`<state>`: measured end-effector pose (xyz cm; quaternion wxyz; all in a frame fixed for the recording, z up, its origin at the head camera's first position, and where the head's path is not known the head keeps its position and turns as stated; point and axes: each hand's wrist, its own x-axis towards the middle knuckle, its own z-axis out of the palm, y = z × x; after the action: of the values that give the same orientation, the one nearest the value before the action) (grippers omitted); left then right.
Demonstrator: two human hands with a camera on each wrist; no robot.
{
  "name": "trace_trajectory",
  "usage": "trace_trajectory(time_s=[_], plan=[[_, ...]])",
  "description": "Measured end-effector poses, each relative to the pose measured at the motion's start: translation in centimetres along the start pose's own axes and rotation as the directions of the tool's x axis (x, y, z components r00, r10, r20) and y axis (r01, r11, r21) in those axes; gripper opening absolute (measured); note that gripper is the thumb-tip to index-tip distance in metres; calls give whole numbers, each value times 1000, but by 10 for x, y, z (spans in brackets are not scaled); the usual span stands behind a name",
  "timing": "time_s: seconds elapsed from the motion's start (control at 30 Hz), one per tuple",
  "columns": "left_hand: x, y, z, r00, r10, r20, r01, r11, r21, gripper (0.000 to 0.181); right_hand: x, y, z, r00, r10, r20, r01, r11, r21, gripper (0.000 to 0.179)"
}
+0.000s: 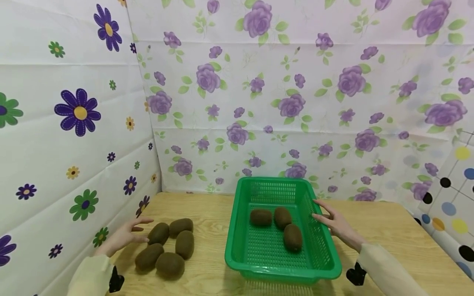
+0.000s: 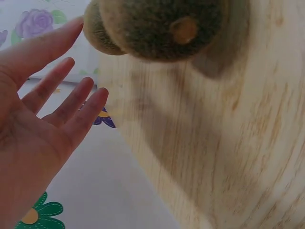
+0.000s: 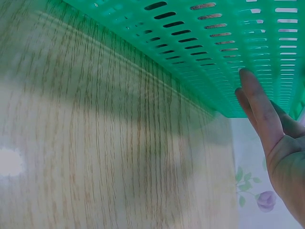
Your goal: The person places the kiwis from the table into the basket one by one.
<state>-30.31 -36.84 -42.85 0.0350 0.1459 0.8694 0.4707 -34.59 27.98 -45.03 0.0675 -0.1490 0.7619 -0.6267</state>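
Observation:
My left hand (image 1: pixel 124 237) reaches in from the left beside a cluster of several brown kiwis (image 1: pixel 170 265) on the table. Its fingers are extended and spread, with the fingertips right at the nearest kiwi (image 1: pixel 158 234). In the left wrist view, the palm (image 2: pixel 33 129) holds nothing and a fuzzy kiwi (image 2: pixel 162 28) looms above the fingers. A green plastic basket (image 1: pixel 283 271) stands to the right with three kiwis (image 1: pixel 292 237) inside. At its right side, my right hand (image 1: pixel 338 224) touches the rim and slotted wall with fairly straight fingers (image 3: pixel 262 107).
The wooden table (image 1: pixel 211 246) meets a white flowered sheet (image 1: pixel 237 102) at the back. Another flowered sheet (image 1: pixel 48 152) borders the left edge, and a dotted sheet (image 1: pixel 451 205) hangs at the right. A black wrist strap (image 1: pixel 356 274) sits on the right sleeve.

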Motion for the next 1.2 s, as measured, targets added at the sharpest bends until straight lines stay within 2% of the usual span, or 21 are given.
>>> trace_trajectory(time_s=[0.13, 0.3, 0.47, 0.77, 0.93, 1.2], plan=[[0, -3, 2, 1000, -5, 24, 5, 1000, -9, 63, -1, -1, 0, 1000, -5, 21, 5, 1000, 3, 61], [1, -7, 6, 997, -73, 36, 75, 996, -55, 65, -2, -1, -1, 999, -14, 40, 13, 1000, 19, 60], [3, -9, 10, 994, -107, 36, 109, 991, -74, 65, -2, -1, -2, 999, -23, 42, 22, 999, 27, 59], [6, -8, 15, 994, -104, 24, 105, 994, -38, 66, -3, 0, -2, 997, -44, 60, 43, 999, 18, 60], [9, -8, 19, 994, -110, 19, 111, 992, -55, 65, -3, -1, -3, 998, -35, 53, 35, 999, 9, 61], [15, -9, 19, 991, -109, 79, 114, 992, -50, 65, 0, -3, -1, 1000, -5, 13, 5, 1000, -11, 64]])
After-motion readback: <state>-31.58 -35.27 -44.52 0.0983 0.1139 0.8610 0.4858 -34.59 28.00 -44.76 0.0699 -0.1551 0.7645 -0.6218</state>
